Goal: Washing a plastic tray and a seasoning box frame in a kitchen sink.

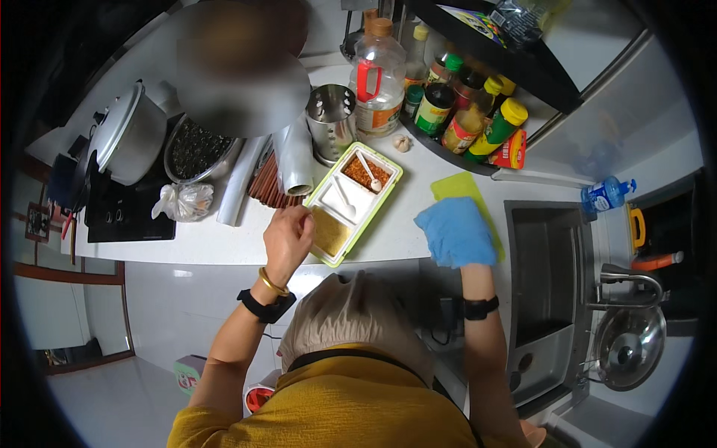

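Note:
My left hand (288,238) rests at the left rim of a green and white seasoning tray (367,224), its fingers curled and nothing visible in them. Yellowish powder (330,232) fills the tray's near compartment. The middle one holds white granules with a white spoon (343,199), and the far one holds red chili flakes (358,173) with another spoon (369,173). My right hand (476,271) holds a blue cloth (456,232), which covers its fingers. Under the cloth's right side lies a flat yellow-green sheet (462,187), perhaps another cloth.
Left of the tray are brown chopsticks (274,185), plastic film rolls (238,185), a tied bag (187,201), a bowl of dark food (201,148) and a pot (129,134). Behind stand a perforated steel holder (331,123), garlic (401,143) and sauce bottles (434,106). A sink (543,269) lies right.

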Tool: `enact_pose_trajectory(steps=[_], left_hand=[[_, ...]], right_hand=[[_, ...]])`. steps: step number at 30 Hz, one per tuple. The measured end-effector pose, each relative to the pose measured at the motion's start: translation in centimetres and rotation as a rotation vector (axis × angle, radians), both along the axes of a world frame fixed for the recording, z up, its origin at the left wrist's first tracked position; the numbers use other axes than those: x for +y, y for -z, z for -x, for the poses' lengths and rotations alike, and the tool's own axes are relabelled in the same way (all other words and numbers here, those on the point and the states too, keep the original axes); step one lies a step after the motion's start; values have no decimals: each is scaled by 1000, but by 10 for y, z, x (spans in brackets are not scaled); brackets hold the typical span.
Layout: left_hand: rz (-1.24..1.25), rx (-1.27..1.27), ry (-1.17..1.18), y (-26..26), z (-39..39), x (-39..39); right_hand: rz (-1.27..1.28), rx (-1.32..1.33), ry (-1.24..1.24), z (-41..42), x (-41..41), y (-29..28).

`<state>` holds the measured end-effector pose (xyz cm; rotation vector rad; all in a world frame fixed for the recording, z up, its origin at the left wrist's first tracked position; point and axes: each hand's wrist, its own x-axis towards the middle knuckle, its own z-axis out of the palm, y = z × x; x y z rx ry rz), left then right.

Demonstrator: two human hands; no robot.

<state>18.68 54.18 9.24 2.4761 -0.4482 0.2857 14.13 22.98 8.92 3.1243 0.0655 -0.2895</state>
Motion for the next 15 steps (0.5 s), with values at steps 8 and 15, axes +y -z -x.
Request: enact_pose_trajectory(steps=[8,15], left_hand=[[-322,-56,51,-1,10,-58],[-447,146,8,9,7,-60]], right_hand=[[-43,-204,-165,-58,-5,33],[-491,-540,-281,-71,13,58]])
